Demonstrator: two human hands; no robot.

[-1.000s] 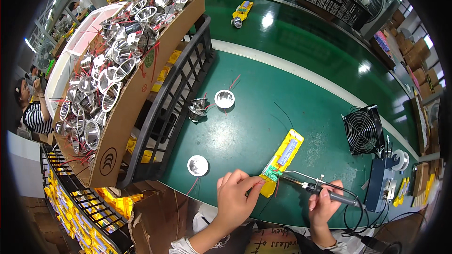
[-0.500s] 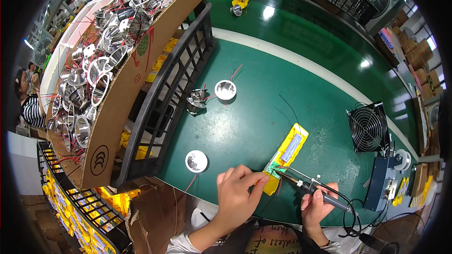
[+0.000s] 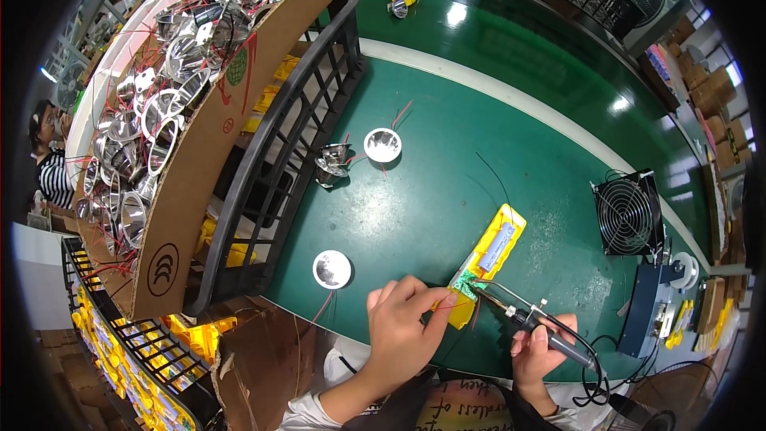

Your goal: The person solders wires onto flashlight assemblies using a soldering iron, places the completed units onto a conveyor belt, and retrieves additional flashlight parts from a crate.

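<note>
A yellow plastic housing (image 3: 515,219) lies slantwise on the green bench, holding a blue-violet cylindrical battery (image 3: 499,247) and a small green circuit board (image 3: 464,283). My left hand (image 3: 408,323) pinches thumb and forefinger together at the board's near left side; whatever is between the fingertips is too small to make out. In my right hand (image 3: 544,351) is a soldering iron (image 3: 550,337) with a thin metal feed tube (image 3: 511,293), its tip at the board. A thin dark wire (image 3: 495,175) rises from beyond the housing's far end.
Loose silver reflectors (image 3: 331,270) with red wires lie to the left. A carton (image 3: 215,160) heaped with reflectors sits by a black crate (image 3: 275,160). At right stand a black fan (image 3: 629,214) and a blue-grey box with a spool (image 3: 645,311). Beyond is a glossy green surface (image 3: 511,32).
The view has shifted slightly. Both hands, the soldering iron and the housing keep nearly the same places relative to each other.
</note>
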